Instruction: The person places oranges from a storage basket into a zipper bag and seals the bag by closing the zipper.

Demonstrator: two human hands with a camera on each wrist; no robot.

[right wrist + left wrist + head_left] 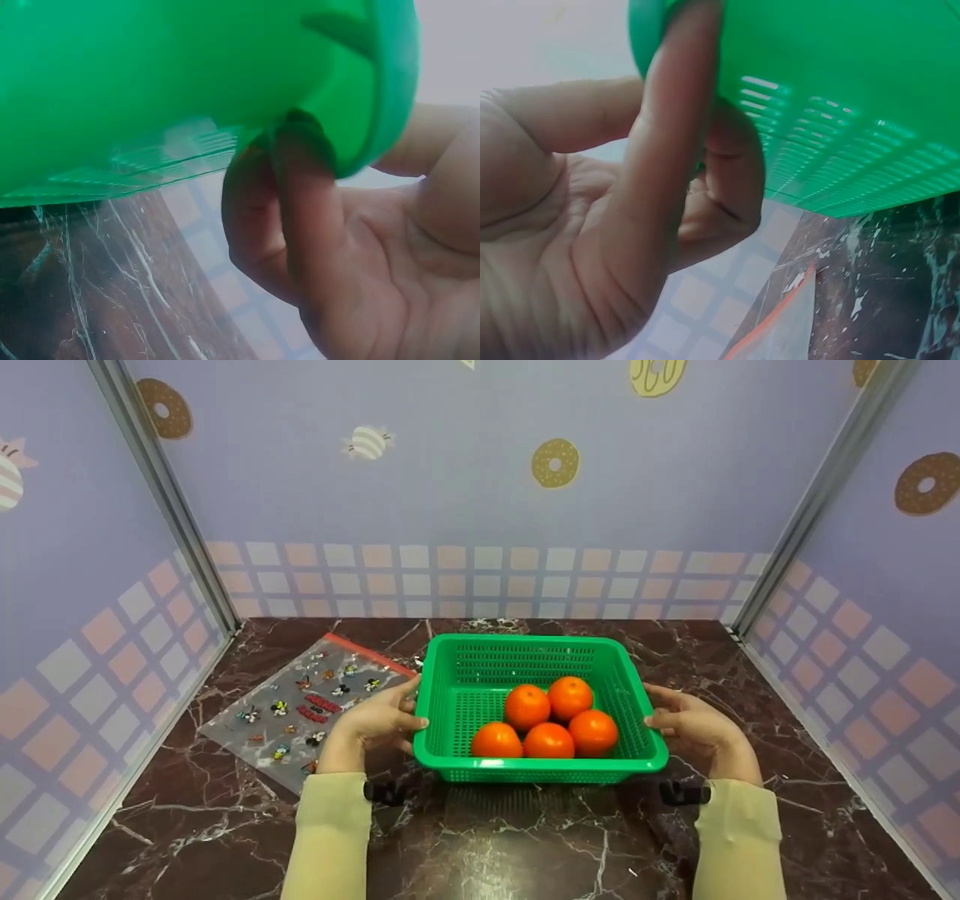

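A green plastic basket with slotted walls is held between both hands in the head view, and appears raised a little over the table. Several oranges lie inside it, mostly toward its right and front. My left hand grips the left rim, thumb on top and fingers curled underneath. On the opposite side my right hand holds the right rim in the same way. Both wrist views show curled fingers under the basket's lip. The thumb tips are hidden in the wrist views.
A clear zip bag with a red top strip and cartoon prints lies flat on the left, partly behind the left hand. The dark marbled table is bounded by patterned walls at the back and both sides.
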